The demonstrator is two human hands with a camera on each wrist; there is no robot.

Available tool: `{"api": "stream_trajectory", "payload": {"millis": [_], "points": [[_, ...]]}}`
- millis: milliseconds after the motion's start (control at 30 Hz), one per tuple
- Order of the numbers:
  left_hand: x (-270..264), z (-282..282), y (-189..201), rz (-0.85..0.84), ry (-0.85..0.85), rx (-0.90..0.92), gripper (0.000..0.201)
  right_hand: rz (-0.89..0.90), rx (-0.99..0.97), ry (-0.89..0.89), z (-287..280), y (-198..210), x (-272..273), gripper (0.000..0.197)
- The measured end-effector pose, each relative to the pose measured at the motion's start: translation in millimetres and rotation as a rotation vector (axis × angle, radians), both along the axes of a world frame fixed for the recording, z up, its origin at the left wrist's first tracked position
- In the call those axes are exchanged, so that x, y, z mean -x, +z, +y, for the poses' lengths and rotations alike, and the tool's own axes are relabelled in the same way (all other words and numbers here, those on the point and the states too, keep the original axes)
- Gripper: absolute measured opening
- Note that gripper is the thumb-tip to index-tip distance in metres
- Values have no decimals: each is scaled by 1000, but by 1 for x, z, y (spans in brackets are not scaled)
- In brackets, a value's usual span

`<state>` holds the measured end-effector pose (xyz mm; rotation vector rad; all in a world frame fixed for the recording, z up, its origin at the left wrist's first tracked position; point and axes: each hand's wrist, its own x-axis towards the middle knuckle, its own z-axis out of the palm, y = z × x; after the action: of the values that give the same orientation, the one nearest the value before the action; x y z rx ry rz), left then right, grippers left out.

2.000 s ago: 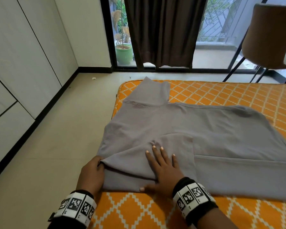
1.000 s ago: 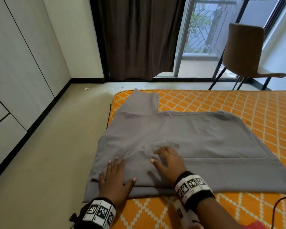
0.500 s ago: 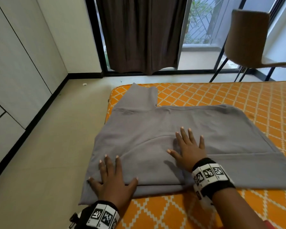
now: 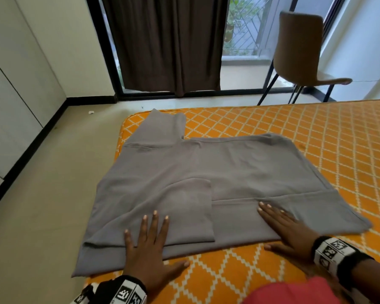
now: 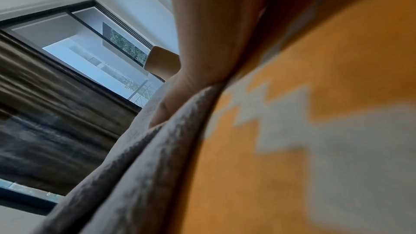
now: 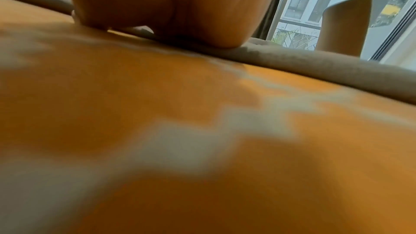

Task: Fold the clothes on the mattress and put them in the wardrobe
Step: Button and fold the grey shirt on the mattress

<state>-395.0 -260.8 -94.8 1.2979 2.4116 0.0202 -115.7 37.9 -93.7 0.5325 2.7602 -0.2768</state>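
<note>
We see a plain grey cloth garment (image 4: 206, 183), partly folded, at the left corner of the orange diamond-patterned mattress (image 4: 316, 137). Our left hand (image 4: 149, 249) and right hand (image 4: 287, 231) press it, fingers flat. Wrist views blur.

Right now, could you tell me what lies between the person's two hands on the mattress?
In the head view, only the grey shirt's folded lower edge lies between the left hand and right hand, with bare orange mattress below it.
</note>
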Motion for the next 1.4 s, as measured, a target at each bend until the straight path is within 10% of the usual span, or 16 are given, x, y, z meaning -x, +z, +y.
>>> {"api": "stream_trajectory", "payload": {"millis": [300,533,700,800,967,1167,1400], "points": [[1,0,-2,-39,-8,11,106,-113,-32,-266,57,10,-77,114],[14,-15,-9,5,-11,-194,74,16,-60,-368,48,14,-77,83],[28,-28,-15,233,84,-21,120,60,-211,-333,40,-5,-70,120],[27,-31,-6,275,60,97,115,-3,-199,-514,41,0,-75,84],[7,-39,-12,178,90,122,152,-149,-309,-553,54,8,-92,83],[-27,-41,19,62,195,239,92,-138,-275,-639,56,13,-110,78],[-56,-57,23,47,115,331,82,-108,-345,-702,48,10,-140,86]]}}
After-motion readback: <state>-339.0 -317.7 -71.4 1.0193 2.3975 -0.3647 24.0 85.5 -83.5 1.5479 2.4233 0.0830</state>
